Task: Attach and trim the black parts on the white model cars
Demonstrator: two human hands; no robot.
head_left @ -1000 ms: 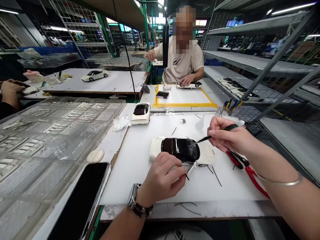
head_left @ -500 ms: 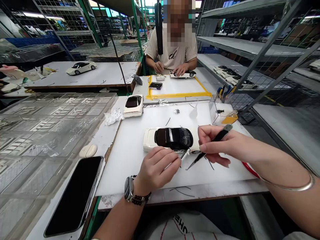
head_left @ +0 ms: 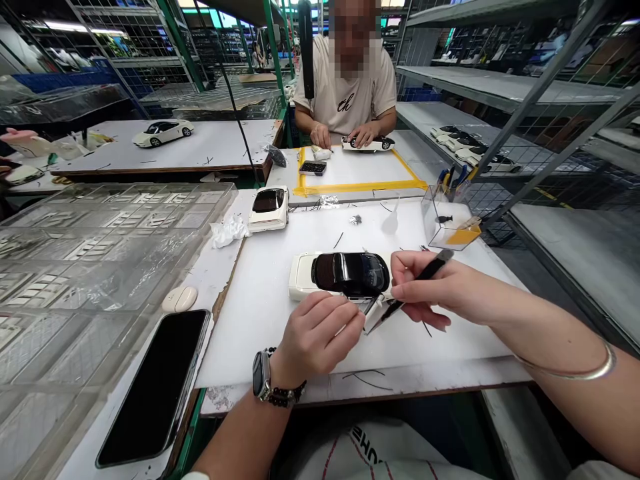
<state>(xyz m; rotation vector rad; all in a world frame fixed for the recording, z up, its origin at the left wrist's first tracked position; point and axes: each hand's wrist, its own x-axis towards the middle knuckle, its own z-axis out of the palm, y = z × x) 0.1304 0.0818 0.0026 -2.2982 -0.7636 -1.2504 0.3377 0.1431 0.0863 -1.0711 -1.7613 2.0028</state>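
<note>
A white model car (head_left: pixel 302 276) with a black roof lies crosswise on the white board, its near-side door (head_left: pixel 376 312) swung open. My left hand (head_left: pixel 317 331) is closed against the car's near side, its curled fingers beside the door; the fingertips are partly hidden. In my right hand (head_left: pixel 433 293) a pair of black tweezers (head_left: pixel 434 267) is pinched, slanting down to the left. The tweezer tips are at the open door's lower edge. Whether they grip anything is too small to tell.
Behind is another white model car (head_left: pixel 269 208) beside crumpled tissue (head_left: pixel 229 231). A clear tool box (head_left: pixel 440 223) stands at back right. Left are a phone (head_left: pixel 155 387), an earbud case (head_left: pixel 180 299) and plastic parts trays (head_left: pixel 100 267). Opposite, a person (head_left: pixel 347 87) handles another model car (head_left: pixel 373 143).
My right hand has moved slightly left and up, bringing the tweezer tips from the board surface to the open door. My left hand stays at the car's side.
</note>
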